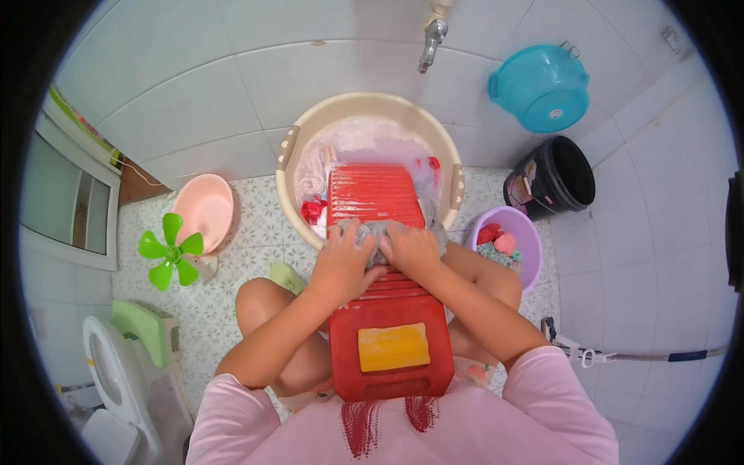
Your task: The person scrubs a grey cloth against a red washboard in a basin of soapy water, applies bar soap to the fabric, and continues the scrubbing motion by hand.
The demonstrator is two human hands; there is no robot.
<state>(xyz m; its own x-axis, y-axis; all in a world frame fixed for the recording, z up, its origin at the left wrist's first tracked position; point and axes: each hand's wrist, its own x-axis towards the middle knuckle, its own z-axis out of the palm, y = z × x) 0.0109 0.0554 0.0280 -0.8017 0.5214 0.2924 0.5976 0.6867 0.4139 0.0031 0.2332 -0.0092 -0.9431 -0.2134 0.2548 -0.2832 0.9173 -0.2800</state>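
Note:
A red plastic washboard (376,195) slants from my lap into a large beige tub (372,100) of cloudy, sudsy water. My left hand (347,256) and my right hand (410,247) both grip a wet grey cloth (372,235) across the board's ridges. Part of that cloth hangs over the board's right edge. A yellow bar of soap (394,347) lies on the flat near end of the board. In the tub, pale cloth (314,173) and red cloth (314,209) show beside the board at the left, with another red piece at the right.
Right of the tub stand a purple basin (536,256) holding clothes and a tilted black bucket (519,180). A blue basin (537,87) hangs on the tiled wall near a tap (431,46). At left are a pink basin (203,203), a green fan (172,254) and a toilet (107,372).

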